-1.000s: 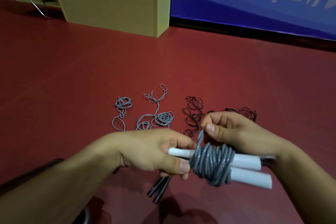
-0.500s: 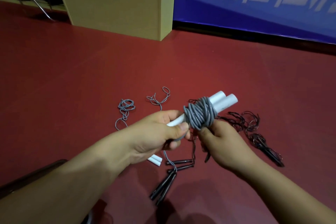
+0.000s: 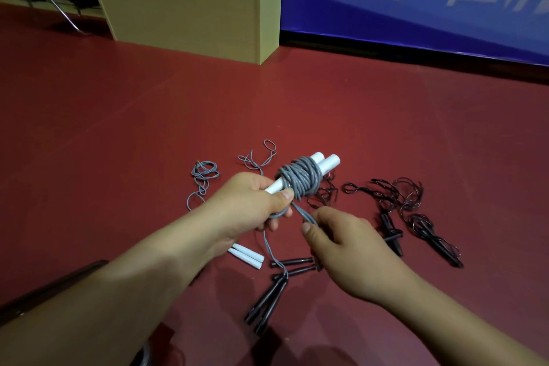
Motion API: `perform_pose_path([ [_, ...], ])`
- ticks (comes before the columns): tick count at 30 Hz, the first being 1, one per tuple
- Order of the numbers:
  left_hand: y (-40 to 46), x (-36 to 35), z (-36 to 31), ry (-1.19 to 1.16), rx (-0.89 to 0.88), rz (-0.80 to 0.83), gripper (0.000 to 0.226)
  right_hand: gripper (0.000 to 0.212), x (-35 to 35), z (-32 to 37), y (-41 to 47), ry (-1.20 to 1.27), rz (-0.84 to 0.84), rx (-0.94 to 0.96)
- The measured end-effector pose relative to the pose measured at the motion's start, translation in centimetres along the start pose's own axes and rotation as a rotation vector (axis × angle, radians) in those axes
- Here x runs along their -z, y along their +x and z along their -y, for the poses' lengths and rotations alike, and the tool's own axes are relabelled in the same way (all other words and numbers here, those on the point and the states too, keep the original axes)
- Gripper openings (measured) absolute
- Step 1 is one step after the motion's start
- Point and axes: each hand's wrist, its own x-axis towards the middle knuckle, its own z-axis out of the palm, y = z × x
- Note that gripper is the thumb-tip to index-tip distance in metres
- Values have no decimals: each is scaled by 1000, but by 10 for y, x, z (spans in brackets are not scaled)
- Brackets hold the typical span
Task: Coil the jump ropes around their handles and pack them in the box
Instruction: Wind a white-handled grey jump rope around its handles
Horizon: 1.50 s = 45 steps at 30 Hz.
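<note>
Your left hand (image 3: 252,205) grips the white handles (image 3: 322,164), grey rope (image 3: 300,181) coiled round them, above the floor (image 3: 386,128). Your right hand (image 3: 341,244) pinches the rope's loose end. Box (image 3: 184,0) well beyond.

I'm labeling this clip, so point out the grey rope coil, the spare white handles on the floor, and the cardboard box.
grey rope coil (image 3: 300,180), head view, middle of the wraps
spare white handles (image 3: 248,255), head view, mid-length
cardboard box (image 3: 184,0), head view, front wall

Dim, warm light; soft wide-angle edges.
</note>
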Motion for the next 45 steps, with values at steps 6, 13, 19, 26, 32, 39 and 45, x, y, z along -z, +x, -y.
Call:
perform_pose_path([
  [6, 0, 4, -5, -41, 73, -13, 15, 18, -1, 4, -5, 10, 37, 80],
  [13, -1, 11, -4, 121, 20, -101, 23, 27, 12, 0, -4, -141, -129, 127],
  [19, 2, 9, 0, 176, -4, -138, 19, 29, 6, 5, -13, -354, -140, 254],
  [26, 6, 13, 6, 253, -41, -199, 26, 16, 7, 14, -17, -294, 73, 180],
  [32, 9, 17, 14, 358, -91, -52, 24, 22, 10, 6, -13, -304, -22, 266],
  [39, -2, 19, 3, 376, -159, 357, 10, 21, 13, -10, -2, -82, -128, 225],
  [45, -8, 12, -1, -5, -105, 337, 14, 18, 8, -8, 2, 166, -275, 86],
])
